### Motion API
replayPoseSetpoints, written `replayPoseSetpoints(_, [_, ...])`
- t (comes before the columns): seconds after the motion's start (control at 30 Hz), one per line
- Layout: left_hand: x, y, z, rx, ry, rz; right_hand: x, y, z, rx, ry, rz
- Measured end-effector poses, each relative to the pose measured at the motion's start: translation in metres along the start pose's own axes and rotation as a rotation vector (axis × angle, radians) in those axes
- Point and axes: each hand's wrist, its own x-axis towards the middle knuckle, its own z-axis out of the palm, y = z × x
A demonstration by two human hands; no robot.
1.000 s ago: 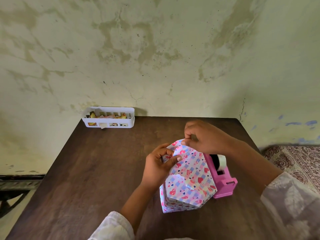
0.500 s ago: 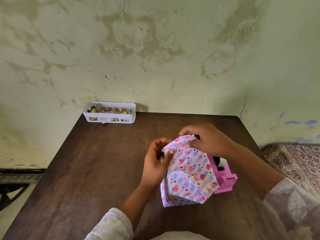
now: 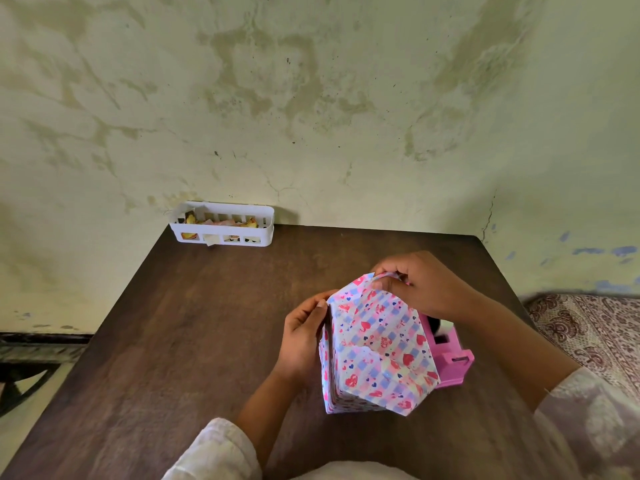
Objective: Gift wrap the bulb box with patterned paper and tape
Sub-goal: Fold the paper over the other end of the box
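Setting: dark wooden table [image 3: 194,341] pushed against a stained, pale green wall [image 3: 311,98]; patterned cloth [image 3: 595,334] lies off the table's right edge.
Change since earlier: the right hand [image 3: 427,285] has come down from well above the bulb box [image 3: 374,348] to its far top edge, and the raised paper flap it held now lies folded down over that end. The left hand [image 3: 303,336] has slid from the top flap to the box's left side. The box has hardly shifted on the table.
Sleeves: white sleeves [image 3: 214,452] show at the near edge, nearer than the box.
Left hand: fingers curled round the left upper corner of the box, thumb pressed along the paper edge.
Right hand: fingers and thumb pinch the folded paper at the far top of the box.
Bulb box: stands on the table right of centre, between both hands, fully covered in patterned paper [image 3: 384,372].
Paper look: white with blue checks and red, pink and blue hearts; a diagonal overlap seam crosses the near face; near bottom corners are creased to points.
Tape dispenser: pink tape dispenser [image 3: 450,362] sits just beside the box on its right, partly hidden behind box and right forearm.
Basket: white slotted basket [image 3: 225,225] stands well beyond the box at the table's far left edge against the wall, holding scraps I cannot identify.
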Motion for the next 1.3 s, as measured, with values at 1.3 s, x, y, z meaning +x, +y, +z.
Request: replayPoseSetpoints(1.3, [0.015, 0.021, 0.013, 0.907, 0.035, 0.241, 0.005, 0.011, -0.01, -0.213, -0.065, -0.137])
